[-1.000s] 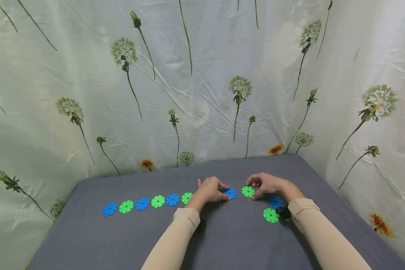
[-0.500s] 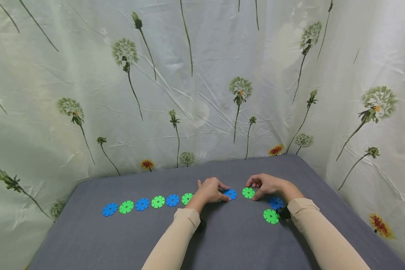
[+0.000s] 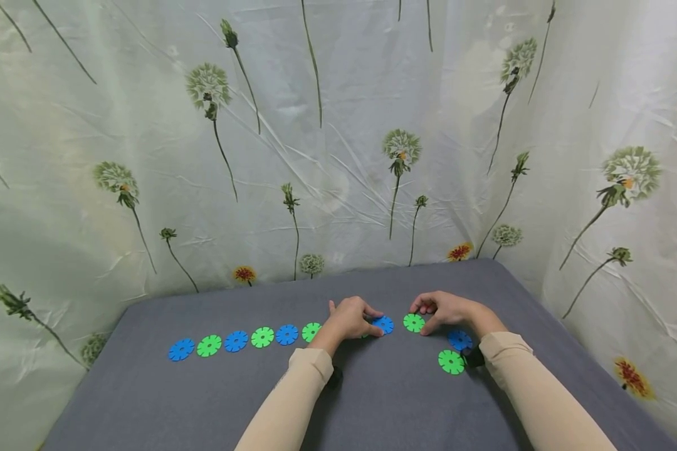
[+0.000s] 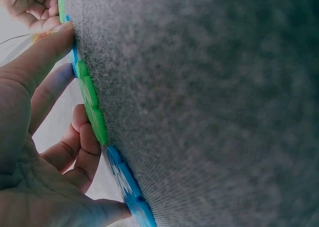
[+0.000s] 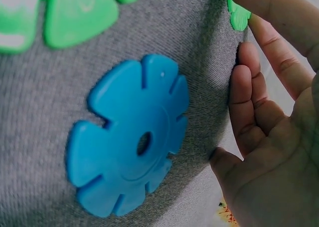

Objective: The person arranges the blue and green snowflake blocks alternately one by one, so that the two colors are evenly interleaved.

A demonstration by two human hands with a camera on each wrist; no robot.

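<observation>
My left hand (image 3: 348, 318) pinches a flat blue notched disc (image 3: 385, 325) between thumb and index finger, at the right part of a row on the cloth. Just right of it, my right hand (image 3: 451, 308) holds the edges of a green notched disc (image 3: 414, 323) in the same way. Both discs lie on or very near the cloth, with a small gap between them. In the left wrist view another green disc (image 4: 90, 102) and a blue disc (image 4: 130, 187) lie under my left palm. The right wrist view shows a loose blue disc (image 5: 119, 132) below my right wrist.
Alternating blue and green discs, among them a blue disc (image 3: 181, 349) at the far left, run leftward along the grey cloth (image 3: 203, 407). Nearer me on the right lies a loose green disc (image 3: 451, 362). A flower-patterned curtain (image 3: 338, 156) hangs behind the table.
</observation>
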